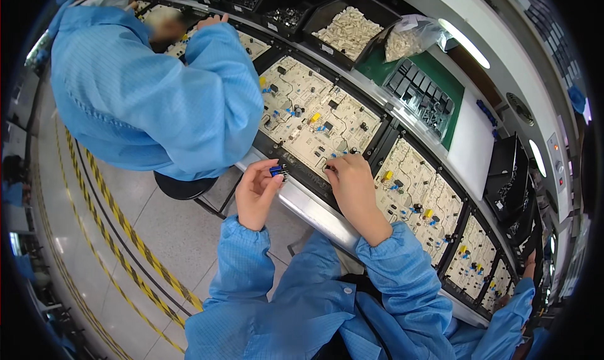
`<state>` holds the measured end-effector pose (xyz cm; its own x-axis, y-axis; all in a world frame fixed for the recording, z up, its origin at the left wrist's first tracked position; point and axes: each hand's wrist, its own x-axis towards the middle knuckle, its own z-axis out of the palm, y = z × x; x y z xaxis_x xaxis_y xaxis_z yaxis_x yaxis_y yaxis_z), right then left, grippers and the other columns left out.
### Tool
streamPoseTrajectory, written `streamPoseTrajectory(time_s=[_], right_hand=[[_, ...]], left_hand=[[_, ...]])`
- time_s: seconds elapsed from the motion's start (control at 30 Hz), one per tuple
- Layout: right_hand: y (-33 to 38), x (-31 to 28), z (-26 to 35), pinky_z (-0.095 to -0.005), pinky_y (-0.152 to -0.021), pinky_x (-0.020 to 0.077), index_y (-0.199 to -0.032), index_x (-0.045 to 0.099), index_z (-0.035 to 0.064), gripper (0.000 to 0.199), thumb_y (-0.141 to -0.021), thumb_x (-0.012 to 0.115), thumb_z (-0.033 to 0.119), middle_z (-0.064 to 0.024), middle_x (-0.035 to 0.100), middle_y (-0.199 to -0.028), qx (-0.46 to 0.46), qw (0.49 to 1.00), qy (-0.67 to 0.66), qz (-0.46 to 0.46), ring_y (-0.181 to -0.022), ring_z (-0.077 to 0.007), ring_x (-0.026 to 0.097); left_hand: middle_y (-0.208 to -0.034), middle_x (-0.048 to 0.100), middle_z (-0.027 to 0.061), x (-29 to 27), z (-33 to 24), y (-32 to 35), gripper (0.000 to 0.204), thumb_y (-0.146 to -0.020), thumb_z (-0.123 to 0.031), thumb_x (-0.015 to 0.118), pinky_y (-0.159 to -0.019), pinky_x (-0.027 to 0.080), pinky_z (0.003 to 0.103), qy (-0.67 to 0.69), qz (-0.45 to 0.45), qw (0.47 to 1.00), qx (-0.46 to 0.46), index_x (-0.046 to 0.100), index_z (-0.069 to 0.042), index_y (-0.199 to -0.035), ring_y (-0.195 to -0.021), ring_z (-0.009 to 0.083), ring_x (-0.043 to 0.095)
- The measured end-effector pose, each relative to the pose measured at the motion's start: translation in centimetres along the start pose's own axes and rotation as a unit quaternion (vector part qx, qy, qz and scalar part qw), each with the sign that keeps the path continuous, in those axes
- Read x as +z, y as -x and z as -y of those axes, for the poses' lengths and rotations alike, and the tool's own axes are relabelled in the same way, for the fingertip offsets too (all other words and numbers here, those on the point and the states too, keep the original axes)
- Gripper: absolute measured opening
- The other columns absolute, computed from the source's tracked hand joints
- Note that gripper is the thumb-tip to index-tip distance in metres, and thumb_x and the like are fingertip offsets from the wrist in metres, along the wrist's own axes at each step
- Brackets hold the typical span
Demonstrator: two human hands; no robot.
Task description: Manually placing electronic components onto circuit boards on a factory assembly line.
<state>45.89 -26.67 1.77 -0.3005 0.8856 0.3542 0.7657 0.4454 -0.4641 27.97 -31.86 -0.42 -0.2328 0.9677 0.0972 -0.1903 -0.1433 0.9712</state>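
Note:
My left hand (257, 193) pinches a few small blue and black components (277, 169) at the near edge of the conveyor. My right hand (353, 187) rests with its fingertips on the near edge of a cream circuit board (314, 118) in a black carrier, pressing a small dark part there; the part itself is mostly hidden by the fingers. The board carries yellow, blue and black components.
A co-worker in a blue coat (151, 89) sits at the left, hands on another board. More boards (415, 202) follow to the right along the curved line. Black bins (349, 29) hold white parts, next to a plastic bag (409, 39). The floor has yellow-black tape (126, 234).

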Motion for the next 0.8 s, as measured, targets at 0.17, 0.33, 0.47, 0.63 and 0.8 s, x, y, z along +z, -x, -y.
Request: streamPoseTrajectory(time_s=[0.17,0.33,0.47,0.63,0.8], right_hand=[[-0.2,0.6,0.2,-0.0356,-0.071,0.0411,-0.077,0.063,0.0043,0.008,-0.07,0.065,0.008,-0.0098,0.056,-0.075,-0.016,0.997,0.075,-0.001,-0.078,-0.026,0.052],[-0.2,0.8,-0.1,-0.035,-0.071,0.0399,-0.078,0.062,0.0051,0.009,-0.07,0.064,0.009,-0.0091,0.055,-0.076,-0.038,0.991,0.123,0.027,-0.078,-0.0256,0.052],[-0.2,0.6,-0.2,-0.0355,-0.071,0.0397,-0.082,0.06,0.0054,0.014,-0.069,0.065,0.011,-0.009,0.055,-0.077,-0.021,0.994,0.11,0.015,-0.079,-0.0261,0.053],[0.1,-3.5,-1.5,-0.0377,-0.071,0.042,-0.089,0.059,0.0037,0.023,-0.071,0.067,0.015,-0.011,0.059,-0.076,0.014,0.999,-0.049,0.013,-0.078,-0.0287,0.055],[-1.7,-12.4,-13.1,-0.0318,-0.059,0.0461,-0.097,0.06,0.0057,0.02,-0.078,0.061,0.013,-0.0103,0.063,-0.075,0.102,0.983,0.078,-0.133,-0.066,-0.0212,0.06]], left_hand=[[-0.093,0.056,0.0049,0.0,-0.1,0.0,0.027,-0.08,0.006,0.057,-0.069,0.046,0.02,-0.056,0.001,0.998,-0.004,0.054,0.0,-0.106,-0.077,0.0083,0.055],[-0.088,0.056,0.0047,1.3,-1.9,-1.1,0.028,-0.077,0.005,0.06,-0.066,0.044,0.022,-0.178,-0.002,0.981,0.08,0.056,-0.001,-0.104,-0.074,0.011,0.054],[-0.089,0.057,0.01,2.7,-3.8,-3.7,0.034,-0.072,0.005,0.065,-0.061,0.046,0.026,-0.377,0.052,0.892,0.244,0.056,-0.002,-0.104,-0.07,0.0162,0.056],[-0.09,0.058,0.0104,3.7,-4.2,-5.7,0.033,-0.069,0.003,0.068,-0.059,0.047,0.026,-0.405,0.121,0.884,0.2,0.057,-0.003,-0.1,-0.063,0.0166,0.055],[-0.094,0.058,0.0093,4.3,-4.3,-4.9,0.027,-0.066,0.006,0.067,-0.066,0.048,0.026,-0.383,0.22,0.882,0.164,0.061,-0.003,-0.092,-0.075,0.0177,0.058]])
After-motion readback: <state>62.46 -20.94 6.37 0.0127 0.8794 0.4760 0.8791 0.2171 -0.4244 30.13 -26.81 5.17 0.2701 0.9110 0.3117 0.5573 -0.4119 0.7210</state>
